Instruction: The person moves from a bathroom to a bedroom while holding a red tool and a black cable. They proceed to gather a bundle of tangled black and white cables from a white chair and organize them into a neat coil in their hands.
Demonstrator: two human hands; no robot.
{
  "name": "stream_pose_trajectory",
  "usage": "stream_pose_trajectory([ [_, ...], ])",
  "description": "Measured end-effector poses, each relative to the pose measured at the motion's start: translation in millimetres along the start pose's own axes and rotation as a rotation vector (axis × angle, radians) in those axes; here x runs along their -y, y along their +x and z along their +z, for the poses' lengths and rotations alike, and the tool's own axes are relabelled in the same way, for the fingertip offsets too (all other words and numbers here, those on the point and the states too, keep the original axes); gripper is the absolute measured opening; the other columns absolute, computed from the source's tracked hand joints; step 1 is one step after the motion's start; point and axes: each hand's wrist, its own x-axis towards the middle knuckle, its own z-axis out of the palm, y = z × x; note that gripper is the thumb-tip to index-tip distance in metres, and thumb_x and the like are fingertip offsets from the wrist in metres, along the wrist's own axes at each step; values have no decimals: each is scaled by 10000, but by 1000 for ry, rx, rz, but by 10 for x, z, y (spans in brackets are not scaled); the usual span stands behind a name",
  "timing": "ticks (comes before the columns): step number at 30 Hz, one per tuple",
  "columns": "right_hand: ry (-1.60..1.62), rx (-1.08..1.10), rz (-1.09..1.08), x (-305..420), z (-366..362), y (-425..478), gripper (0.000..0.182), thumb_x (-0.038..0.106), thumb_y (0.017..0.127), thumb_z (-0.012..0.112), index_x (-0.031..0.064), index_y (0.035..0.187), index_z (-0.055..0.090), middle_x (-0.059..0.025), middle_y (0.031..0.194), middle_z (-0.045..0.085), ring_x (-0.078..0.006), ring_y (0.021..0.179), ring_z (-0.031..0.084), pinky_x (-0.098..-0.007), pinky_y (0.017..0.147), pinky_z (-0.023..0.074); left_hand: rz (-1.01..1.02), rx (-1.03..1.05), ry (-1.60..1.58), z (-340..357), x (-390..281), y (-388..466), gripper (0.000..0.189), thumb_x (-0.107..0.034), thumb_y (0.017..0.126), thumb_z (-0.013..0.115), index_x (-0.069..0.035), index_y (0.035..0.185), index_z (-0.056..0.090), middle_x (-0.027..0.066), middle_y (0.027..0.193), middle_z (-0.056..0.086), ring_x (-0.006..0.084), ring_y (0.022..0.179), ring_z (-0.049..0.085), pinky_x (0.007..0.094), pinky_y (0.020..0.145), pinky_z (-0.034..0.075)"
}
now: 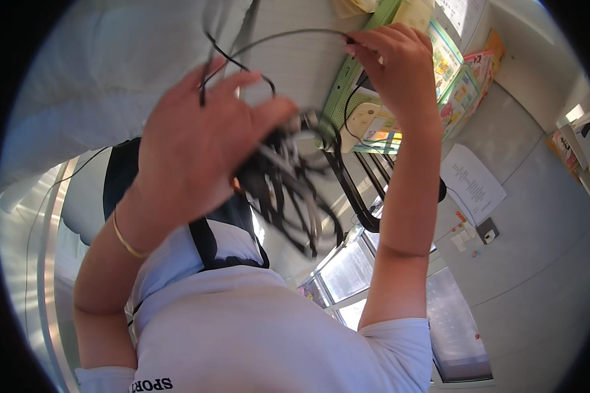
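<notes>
My left hand (201, 132) is raised in front of me, wrapped around a tangled bundle of black and grey cables (292, 191) that hangs below its thumb. Motion blur hides how the fingers close on the bundle. Between thumb and fingertips, my right hand (396, 64) pinches a thin black cable (295, 31). That cable arcs across to the fingers of my left hand, where loose loops stick up. Another thin stretch of black cord (345, 110) hangs below my right hand, in front of a green shelf.
A green perforated shelf (341, 93) with children's printed boards (450, 64) stands at upper right. White fabric (103, 64) fills the upper left. Black metal bars (349, 191) lie beneath the shelf. A printed sheet (474, 184) is on the grey wall, near a socket plate (488, 231).
</notes>
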Motion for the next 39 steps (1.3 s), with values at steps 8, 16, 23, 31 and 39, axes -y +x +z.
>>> stream_pose_trajectory([
  [8,29,313,-53,22,-224,315,114,165,882,643,136,973,705,15,795,650,-129,815,578,-309,936,315,232,186,-329,199,-519,-258,279,-197,786,618,-140,1058,640,22,742,561,214,875,652,349,724,512],
  [16,-46,383,-173,-86,-153,333,138,211,901,614,153,998,693,49,779,662,-128,942,535,-319,934,295,-72,467,-349,687,-626,20,538,-270,790,685,-132,1287,533,81,689,613,282,638,627,397,555,470],
  [23,1,454,-354,-7,-153,393,143,189,869,636,166,976,727,40,786,661,-152,897,532,-333,925,302,-106,485,-131,1245,-707,167,658,-328,871,628,-153,1455,380,43,607,559,256,573,606,391,509,456],
  [31,20,374,-439,-147,-96,380,140,171,856,648,152,973,722,3,800,648,-181,875,546,-344,904,329,-128,545,-26,1332,-789,220,688,-381,871,624,-142,1461,361,29,640,591,235,593,631,356,499,468],
  [39,82,461,-332,-49,-233,388,122,130,816,660,110,925,714,-36,866,675,-223,925,551,-374,909,356,-130,611,-25,1259,-803,269,688,-342,863,640,-143,1460,364,27,638,592,218,605,635,342,501,473],
])
